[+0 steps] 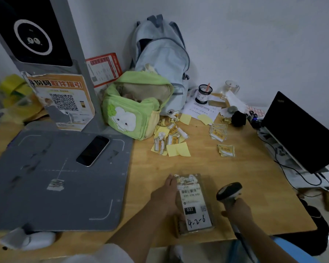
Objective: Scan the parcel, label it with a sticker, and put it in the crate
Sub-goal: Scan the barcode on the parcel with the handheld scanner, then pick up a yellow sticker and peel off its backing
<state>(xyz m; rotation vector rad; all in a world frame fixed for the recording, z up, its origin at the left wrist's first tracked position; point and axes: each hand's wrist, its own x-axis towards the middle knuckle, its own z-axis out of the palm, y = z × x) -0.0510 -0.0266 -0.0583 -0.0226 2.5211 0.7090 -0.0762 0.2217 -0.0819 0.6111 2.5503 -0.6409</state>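
Observation:
A small brown parcel [195, 204] with a white barcode label marked "032" and handwritten "4-2-6" lies near the table's front edge. My left hand [165, 198] grips its left side, fingers along the edge. My right hand [237, 208] holds a handheld barcode scanner [228, 190] just right of the parcel, its dark head tilted toward the label. Yellow stickers [226, 150] lie scattered further back on the table. No crate is in view.
A grey scanning mat [46, 186] with a phone [93, 150] covers the left of the wooden table [254, 186]. A green bag [133, 109] and blue backpack [160, 59] stand at the back. A black laptop [300, 133] sits at the right with cables.

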